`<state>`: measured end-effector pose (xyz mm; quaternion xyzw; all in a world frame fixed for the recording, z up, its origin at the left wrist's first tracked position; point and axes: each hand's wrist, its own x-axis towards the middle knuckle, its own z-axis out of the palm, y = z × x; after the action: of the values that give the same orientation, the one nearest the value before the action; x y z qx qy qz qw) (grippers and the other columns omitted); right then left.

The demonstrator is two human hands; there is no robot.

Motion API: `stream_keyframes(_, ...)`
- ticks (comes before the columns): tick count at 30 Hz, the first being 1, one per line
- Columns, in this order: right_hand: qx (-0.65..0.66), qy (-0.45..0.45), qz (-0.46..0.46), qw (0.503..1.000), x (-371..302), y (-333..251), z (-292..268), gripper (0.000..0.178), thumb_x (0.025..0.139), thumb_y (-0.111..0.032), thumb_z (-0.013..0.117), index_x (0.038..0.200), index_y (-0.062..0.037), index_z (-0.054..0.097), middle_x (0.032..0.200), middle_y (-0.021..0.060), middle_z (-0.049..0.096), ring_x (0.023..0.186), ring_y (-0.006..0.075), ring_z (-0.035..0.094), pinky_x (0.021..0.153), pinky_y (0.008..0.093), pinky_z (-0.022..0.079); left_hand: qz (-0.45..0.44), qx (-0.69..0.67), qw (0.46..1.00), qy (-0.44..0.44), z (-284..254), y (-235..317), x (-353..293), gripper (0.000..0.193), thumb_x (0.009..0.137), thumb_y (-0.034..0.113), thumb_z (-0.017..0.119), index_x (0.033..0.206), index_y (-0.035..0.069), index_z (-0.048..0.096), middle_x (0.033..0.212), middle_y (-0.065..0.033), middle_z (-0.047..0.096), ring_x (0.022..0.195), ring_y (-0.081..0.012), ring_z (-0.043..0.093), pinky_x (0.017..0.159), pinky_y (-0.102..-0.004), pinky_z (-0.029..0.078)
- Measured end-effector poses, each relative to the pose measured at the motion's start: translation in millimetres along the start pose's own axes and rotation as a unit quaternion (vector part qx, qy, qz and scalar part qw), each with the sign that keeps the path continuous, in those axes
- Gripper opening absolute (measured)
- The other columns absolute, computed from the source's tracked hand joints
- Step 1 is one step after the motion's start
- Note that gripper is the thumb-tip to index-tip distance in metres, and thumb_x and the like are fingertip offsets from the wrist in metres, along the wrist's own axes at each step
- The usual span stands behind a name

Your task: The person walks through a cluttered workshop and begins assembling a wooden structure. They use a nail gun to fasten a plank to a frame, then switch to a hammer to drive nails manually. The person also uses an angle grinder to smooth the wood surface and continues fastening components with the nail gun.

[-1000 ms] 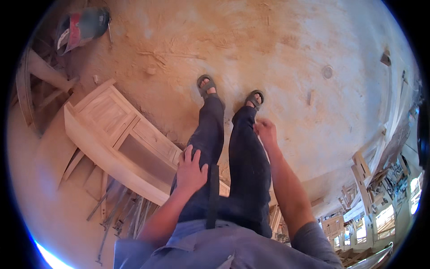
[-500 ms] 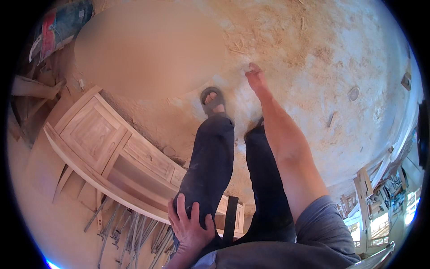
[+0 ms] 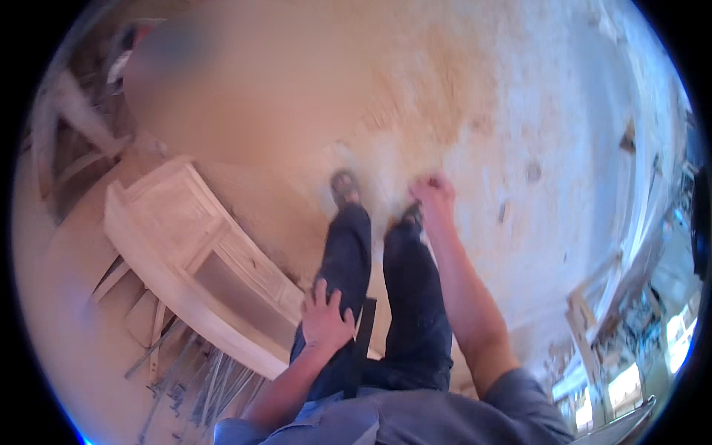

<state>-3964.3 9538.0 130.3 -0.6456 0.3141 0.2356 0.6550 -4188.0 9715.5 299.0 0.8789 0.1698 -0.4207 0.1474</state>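
My left hand [image 3: 326, 320] rests on the dark trousers [image 3: 348, 252] at my left thigh, its fingers spread and holding nothing. Out in front of my right foot, over the floor, hangs my right hand [image 3: 432, 191] at the end of a stretched arm. Its fingers look curled together. Motion smears them, so anything between them cannot be made out. A dark strap [image 3: 362, 334] hangs down between my legs. Dark sandals are on my feet, the left sandal [image 3: 345, 185] a little left of my right hand.
On my left stands an unfinished wooden cabinet [image 3: 222, 256] with panelled fronts and an opening. Several metal bars [image 3: 211, 378] lie behind it. Wood pieces [image 3: 81, 115] are piled at the far left. Sawdust covers the floor [image 3: 475, 96]. Cluttered timber [image 3: 582, 319] stands at the right.
My right hand has drawn back toward my right foot. My left hand still rests on my leg. The whole view has shifted, and the picture is more smeared.
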Motion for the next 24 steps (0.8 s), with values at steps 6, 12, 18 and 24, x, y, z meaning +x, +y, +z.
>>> stream_keyframes(6, 0.011, -0.071, 0.055, 0.996, -111.6, -50.7, -19.4, 0.013, 0.085, 0.002, 0.065, 0.079, -0.0052, 0.057, 0.068, 0.0032, 0.058, 0.063, 0.0126, 0.059, 0.056, 0.0258, 0.045, -0.026, -0.069, 0.994, -0.083, -16.6, -4.3, -34.2, 0.058, 0.088, 0.039, 0.063, 0.139, 0.012, 0.057, 0.156, -0.0161, 0.035, 0.143, -0.0407, 0.033, 0.118, -0.0506, 0.031)
stream_keyframes(12, -0.126, -0.109, 0.073, 0.983, -187.9, -98.4, -34.0, 0.011, 0.084, 0.001, 0.064, 0.094, -0.002, 0.062, 0.081, 0.0108, 0.069, 0.065, 0.0176, 0.065, 0.058, 0.0284, 0.05, -0.029, -0.282, 0.958, -0.03, 1.7, -45.6, -49.9, 0.059, 0.089, 0.037, 0.064, 0.14, 0.008, 0.057, 0.152, -0.019, 0.045, 0.14, -0.039, 0.042, 0.118, -0.0448, 0.033)
stream_keyframes(18, -0.214, -0.122, 0.068, 0.967, -222.4, -143.1, -3.1, 0.015, 0.085, 0.001, 0.061, 0.1, -0.0013, 0.062, 0.081, 0.0101, 0.069, 0.065, 0.0183, 0.066, 0.057, 0.0288, 0.05, -0.081, -0.443, 0.893, 0.01, -7.8, -82.9, -70.2, 0.057, 0.089, 0.032, 0.063, 0.136, 0.001, 0.058, 0.133, -0.0254, 0.06, 0.124, -0.0413, 0.057, 0.108, -0.0462, 0.044)
stream_keyframes(24, -0.279, -0.181, 0.018, 0.943, -243.0, -215.2, 80.0, 0.016, 0.084, -0.001, 0.066, 0.101, -0.0008, 0.064, 0.081, 0.009, 0.07, 0.064, 0.0161, 0.067, 0.057, 0.0261, 0.05, -0.138, -0.408, 0.902, 0.032, -44.6, -148.2, -64.0, 0.042, 0.089, 0.028, 0.056, 0.122, 0.004, 0.068, 0.118, -0.0276, 0.067, 0.11, -0.0442, 0.064, 0.098, -0.0495, 0.05)
